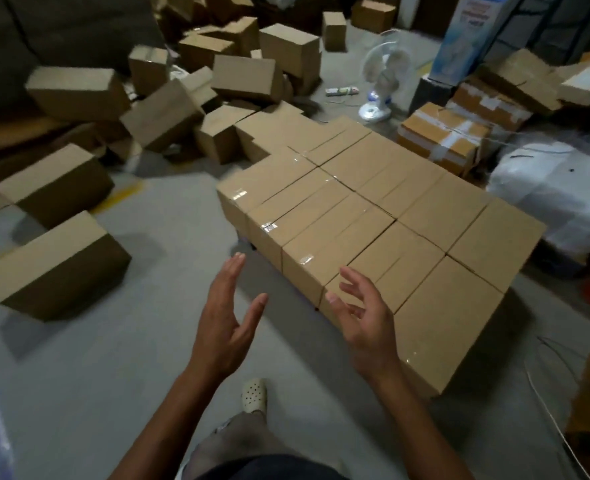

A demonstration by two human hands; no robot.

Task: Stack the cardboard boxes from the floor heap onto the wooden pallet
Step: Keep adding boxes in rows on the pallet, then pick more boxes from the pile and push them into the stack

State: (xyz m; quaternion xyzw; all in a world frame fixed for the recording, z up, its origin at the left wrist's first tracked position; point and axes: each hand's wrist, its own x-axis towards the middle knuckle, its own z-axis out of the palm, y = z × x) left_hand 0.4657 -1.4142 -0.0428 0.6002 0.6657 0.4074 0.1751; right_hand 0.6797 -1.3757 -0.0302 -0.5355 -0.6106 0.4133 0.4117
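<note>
Matt brown cardboard boxes (373,216) with glossy clear tape seams; smooth grey floor (113,358); white plastic fan (380,77).

A storeroom or small warehouse is indicated. A bare grey concrete floor (79,358), marked with a yellow painted line (120,199), is strewn with plain brown cardboard boxes (169,112). More are packed into a tight block (373,209). Tape-sealed cartons (442,136) and white plastic-wrapped bundles (546,181) are piled alongside.
</note>
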